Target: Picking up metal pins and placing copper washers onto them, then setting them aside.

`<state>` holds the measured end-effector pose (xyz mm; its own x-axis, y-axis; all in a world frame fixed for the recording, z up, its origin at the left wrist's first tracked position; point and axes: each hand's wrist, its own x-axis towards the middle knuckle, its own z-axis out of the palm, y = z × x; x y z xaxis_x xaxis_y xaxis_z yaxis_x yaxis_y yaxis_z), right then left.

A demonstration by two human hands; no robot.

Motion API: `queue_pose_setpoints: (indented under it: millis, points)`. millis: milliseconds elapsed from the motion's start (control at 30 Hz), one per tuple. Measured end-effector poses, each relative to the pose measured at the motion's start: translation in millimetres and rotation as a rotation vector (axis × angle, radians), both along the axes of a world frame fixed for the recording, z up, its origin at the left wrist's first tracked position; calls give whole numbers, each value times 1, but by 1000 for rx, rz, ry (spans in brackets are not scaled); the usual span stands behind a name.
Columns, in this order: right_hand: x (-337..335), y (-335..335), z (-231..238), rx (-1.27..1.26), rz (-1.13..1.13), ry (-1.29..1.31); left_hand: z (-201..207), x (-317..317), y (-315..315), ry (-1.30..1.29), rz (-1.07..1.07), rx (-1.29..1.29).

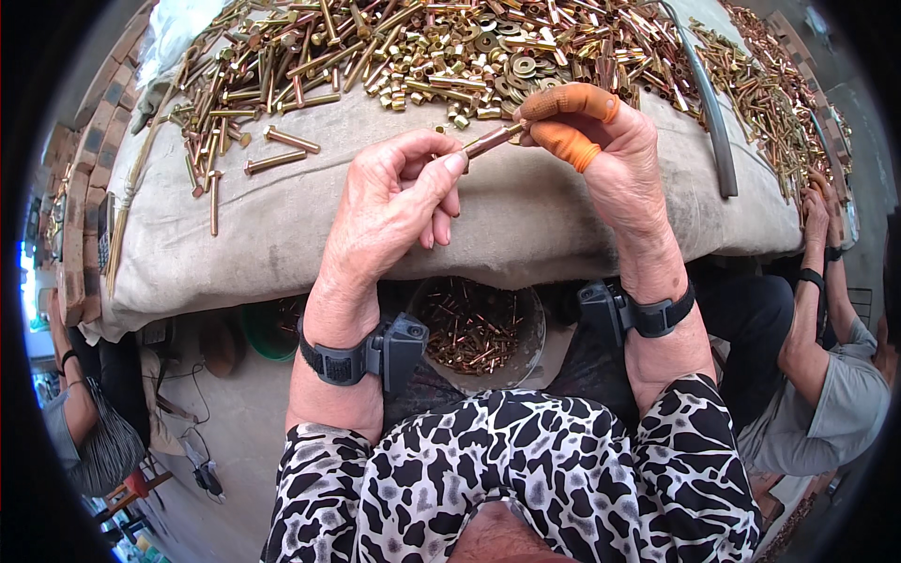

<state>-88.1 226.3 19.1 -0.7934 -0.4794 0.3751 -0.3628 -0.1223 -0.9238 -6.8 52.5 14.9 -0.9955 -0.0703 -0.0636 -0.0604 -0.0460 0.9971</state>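
Above the table's near edge, a slim brass-coloured bolt in a darker coppery sleeve [492, 142] spans my two hands. My left hand [389, 202] pinches its left end between thumb and forefinger, the other fingers curled. Orange finger covers sit on the thumb and forefinger of my right hand [624, 159], which grips the right end; the exact tip there is hidden by the fingers. Just beyond lie short metal nuts [399, 89] and flat washers [523, 68]. Long bolts [282, 150] lie loose to the left of my left hand.
A grey cloth [544, 220] covers the table. Heaped bolts and sleeves [563, 28] fill its far side. A bent grey bar [718, 122] lies at the right. Between my knees stands a bucket [537, 328] of metal parts. Co-workers [817, 403] sit at both sides.
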Motion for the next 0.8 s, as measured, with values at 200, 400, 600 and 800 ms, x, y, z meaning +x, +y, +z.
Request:
queue_pose_setpoints:
  millis: [200,400,600,800]
  points:
    - [2,2,8,153,-57,-39,-2,1,6,49,35,-71]
    - [1,3,7,161,-42,-88,-4,0,13,87,103,-168]
    - [-1,4,7,54,14,-194,-8,-3,16,211,179,-351]
    - [2,1,3,62,-48,-86,-7,-1,15,211,149,-382]
